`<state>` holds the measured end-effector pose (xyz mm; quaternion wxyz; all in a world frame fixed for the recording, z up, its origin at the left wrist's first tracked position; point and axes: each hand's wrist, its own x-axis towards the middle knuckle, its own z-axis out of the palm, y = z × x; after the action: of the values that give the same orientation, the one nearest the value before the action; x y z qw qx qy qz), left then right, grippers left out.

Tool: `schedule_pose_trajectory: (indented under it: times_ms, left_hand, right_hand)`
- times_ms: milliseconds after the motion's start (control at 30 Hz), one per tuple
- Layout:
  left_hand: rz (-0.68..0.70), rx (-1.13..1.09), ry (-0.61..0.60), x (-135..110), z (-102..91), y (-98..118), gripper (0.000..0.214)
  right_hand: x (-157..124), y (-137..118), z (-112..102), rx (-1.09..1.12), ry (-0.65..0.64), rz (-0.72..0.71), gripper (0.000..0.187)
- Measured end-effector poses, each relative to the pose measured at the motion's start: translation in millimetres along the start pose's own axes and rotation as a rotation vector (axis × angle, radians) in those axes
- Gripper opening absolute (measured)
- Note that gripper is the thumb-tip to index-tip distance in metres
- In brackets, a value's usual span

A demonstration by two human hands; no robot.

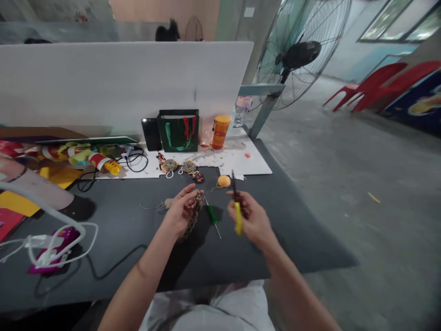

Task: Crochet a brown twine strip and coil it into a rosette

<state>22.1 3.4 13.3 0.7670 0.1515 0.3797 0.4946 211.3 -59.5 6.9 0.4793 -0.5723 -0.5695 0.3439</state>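
Note:
My left hand (182,209) pinches a brownish crocheted piece (190,225), which hangs down toward the dark tabletop. In my right hand (253,218) is a pair of scissors (238,211) with yellow handles, its dark blades pointing up and away from me. Between the two hands lies a green-handled crochet hook (211,214). A ball of orange yarn (223,181) rests just beyond the scissors. Partly behind my left hand is a small beige ball (167,203) with loose grey thread beside it.
Several crocheted pieces (189,167) lie near a green gift bag (178,131), a black phone-like slab (151,134) and an orange tumbler (221,132). White cable and a purple device (57,248) occupy the left. A large fan (299,55) stands beyond the table's right corner.

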Motion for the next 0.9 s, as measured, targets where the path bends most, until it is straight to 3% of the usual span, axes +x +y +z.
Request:
schedule_pose_trajectory:
  times_ms: [133, 267, 367, 467, 667, 733, 900]
  left_hand:
    - [-0.01, -0.063, 0.043, 17, -4.4, -4, 0.027]
    - [0.016, -0.113, 0.084, 24, -15.9, -11, 0.026]
    - [0.048, -0.122, 0.152, 24, -21.8, -17, 0.027]
    - [0.06, -0.105, 0.174, 21, -23.9, -19, 0.027]
    - [0.034, -0.02, 0.09, 12, -21.6, -16, 0.037]
    - [0.001, 0.049, 0.068, 10, -20.2, -15, 0.042]
    - [-0.015, 0.184, 0.14, 10, -17.1, -12, 0.035]
  right_hand:
    - [29, -11, 63, 0.115, -0.046, -0.105, 0.037]
    - [42, -1, 90, 0.023, 0.015, -0.178, 0.028]
    - [43, 10, 94, 0.03, 0.006, -0.134, 0.022]
    - [43, 16, 94, 0.178, 0.005, 0.013, 0.019]
    - [46, 17, 87, 0.645, 0.019, 0.348, 0.037]
    - [46, 15, 84, 0.722, 0.024, 0.411, 0.04]
    - [45, 11, 81, 0.822, 0.031, 0.497, 0.044]
